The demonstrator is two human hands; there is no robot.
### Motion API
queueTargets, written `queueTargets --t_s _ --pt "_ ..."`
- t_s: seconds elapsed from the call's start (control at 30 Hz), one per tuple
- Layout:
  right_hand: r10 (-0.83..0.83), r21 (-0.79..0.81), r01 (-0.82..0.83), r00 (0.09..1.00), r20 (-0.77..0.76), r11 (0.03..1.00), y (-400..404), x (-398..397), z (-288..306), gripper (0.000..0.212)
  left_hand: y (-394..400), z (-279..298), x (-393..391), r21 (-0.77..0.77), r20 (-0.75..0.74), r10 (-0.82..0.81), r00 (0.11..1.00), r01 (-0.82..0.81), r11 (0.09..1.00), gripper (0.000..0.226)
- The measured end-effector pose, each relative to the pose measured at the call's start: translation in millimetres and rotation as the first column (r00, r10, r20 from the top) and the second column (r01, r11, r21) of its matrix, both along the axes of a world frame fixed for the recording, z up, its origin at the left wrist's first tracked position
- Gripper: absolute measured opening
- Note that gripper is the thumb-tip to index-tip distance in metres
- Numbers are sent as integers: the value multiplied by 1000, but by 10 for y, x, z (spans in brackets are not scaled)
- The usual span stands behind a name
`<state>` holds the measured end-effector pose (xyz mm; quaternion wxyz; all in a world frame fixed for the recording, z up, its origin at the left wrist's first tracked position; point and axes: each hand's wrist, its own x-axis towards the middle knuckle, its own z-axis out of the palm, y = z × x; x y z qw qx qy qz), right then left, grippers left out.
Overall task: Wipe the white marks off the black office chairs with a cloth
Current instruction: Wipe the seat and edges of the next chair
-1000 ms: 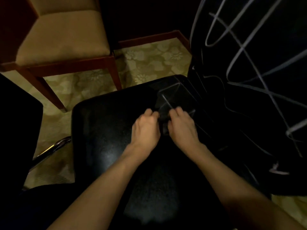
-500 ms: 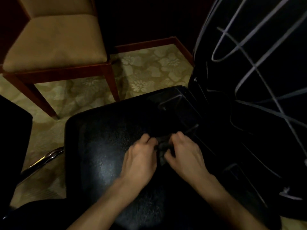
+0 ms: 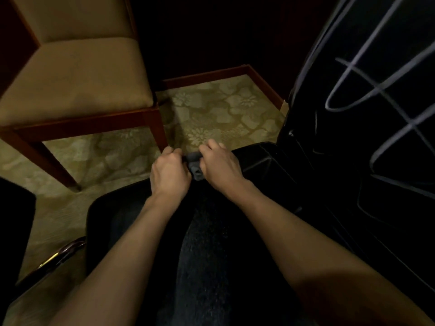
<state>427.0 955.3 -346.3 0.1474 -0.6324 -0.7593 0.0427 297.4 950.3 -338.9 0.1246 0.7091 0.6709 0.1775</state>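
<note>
A black office chair fills the lower middle and right of the head view. Its seat [image 3: 131, 222] lies under my forearms, and its backrest [image 3: 381, 142] rises at the right, crossed by white looping marks [image 3: 367, 90]. Fainter white lines show on the seat's far right corner [image 3: 261, 164]. A small dark grey cloth [image 3: 195, 167] is bunched between my hands near the seat's far edge. My left hand [image 3: 168, 171] and my right hand [image 3: 219, 164] both pinch it, knuckles up. Most of the cloth is hidden by my fingers.
A wooden chair with a tan cushion [image 3: 75, 74] stands at the far left, one leg [image 3: 157, 132] close to my left hand. Patterned beige carpet [image 3: 219, 114] lies beyond the seat, bounded by a red-brown skirting [image 3: 207, 75]. A chrome chair part [image 3: 61, 252] and a dark shape sit at the lower left.
Both hands, holding the cloth together, have slid from the seat's middle toward its far edge. The view has tilted, showing more carpet and less of the seat.
</note>
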Motion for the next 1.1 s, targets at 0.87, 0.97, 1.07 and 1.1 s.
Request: queueTargets --t_s 0.87,0.97,1.07,1.1 --pt "-303 26 302 953 27 953 -1469 853 -70 13 -945 47 740 11 31 -462 887 462 887 17" --pt "-342 0 343 937 75 939 -950 959 -40 18 -430 14 955 47 -7 -423 906 422 905 18" --pt "-379 28 378 920 100 925 -372 1085 -6 26 119 -14 1215 47 -41 -346 937 347 937 21" --pt "-398 30 397 913 96 918 -211 1127 7 27 269 -21 1291 40 -48 -322 945 324 945 22"
